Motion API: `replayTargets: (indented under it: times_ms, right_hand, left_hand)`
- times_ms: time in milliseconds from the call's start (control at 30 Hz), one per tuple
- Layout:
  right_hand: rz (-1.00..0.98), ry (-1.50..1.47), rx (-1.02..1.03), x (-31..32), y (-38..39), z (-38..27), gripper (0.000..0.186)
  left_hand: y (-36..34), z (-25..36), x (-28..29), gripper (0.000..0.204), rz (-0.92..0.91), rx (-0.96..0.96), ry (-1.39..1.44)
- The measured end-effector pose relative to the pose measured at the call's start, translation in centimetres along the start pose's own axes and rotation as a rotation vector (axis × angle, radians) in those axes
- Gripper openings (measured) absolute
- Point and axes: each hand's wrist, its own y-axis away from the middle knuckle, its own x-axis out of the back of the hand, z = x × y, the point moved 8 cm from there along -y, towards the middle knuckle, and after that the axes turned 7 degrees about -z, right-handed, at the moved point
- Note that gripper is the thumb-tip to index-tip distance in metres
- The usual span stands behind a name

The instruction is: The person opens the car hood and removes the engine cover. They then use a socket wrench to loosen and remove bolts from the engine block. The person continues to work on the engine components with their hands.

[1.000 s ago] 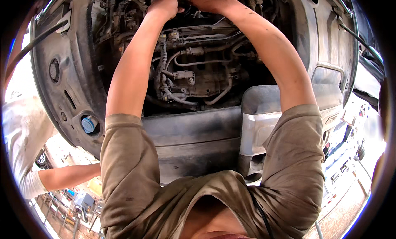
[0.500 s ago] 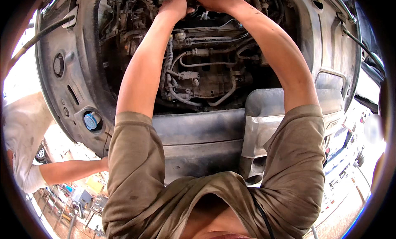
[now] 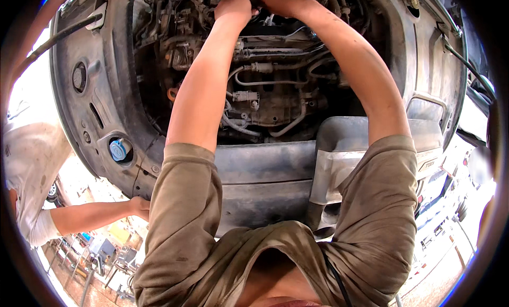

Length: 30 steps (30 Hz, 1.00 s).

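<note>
My left hand [image 3: 237, 7] is curled closed among hoses and fittings at the top of the engine bay. My right hand [image 3: 274, 2] is just to its right, fingers bent around something dark, their tips hidden. I cannot make out what either grips. Below them lie metal pipes [image 3: 270, 82], a grey connector [image 3: 245, 96] and the engine casing [image 3: 270, 113], partly behind my forearms.
A grey front panel [image 3: 265, 161] runs across my chest side, with a blue cap [image 3: 117, 149] at left and a dark housing [image 3: 339, 128] at right. Stay rods [image 3: 58, 36] flank the bay. A co-worker's arm [image 3: 95, 216] reaches in from lower left.
The view of the bay has shifted slightly rightward in frame, as have my hands, which remain close together. The co-worker's arm is a little higher, with more of the hand showing.
</note>
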Motion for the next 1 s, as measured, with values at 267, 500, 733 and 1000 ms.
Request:
replayTargets:
  times_ms: [267, 500, 733, 1000]
  right_hand:
    - [0.12, 0.05, 0.067, 0.3, 0.6, -0.2, 0.042]
    - [-0.227, 0.245, 0.036, -0.5, 0.3, -1.4, 0.05]
    - [-0.192, 0.209, -0.039, -0.5, -0.4, -1.4, 0.032]
    - [-0.162, -0.195, -0.478, 1.2, 0.9, -1.5, 0.034]
  left_hand:
    - [1.0, 0.3, 0.3, 0.049, 0.009, 0.032, -0.033]
    - [0.3, -0.8, -0.9, 0.045, 0.036, -0.021, -0.034]
    - [0.0, -1.8, -1.6, 0.045, -0.004, -0.099, 0.045]
    - [0.3, -1.4, -1.2, 0.037, -0.029, -0.082, 0.022]
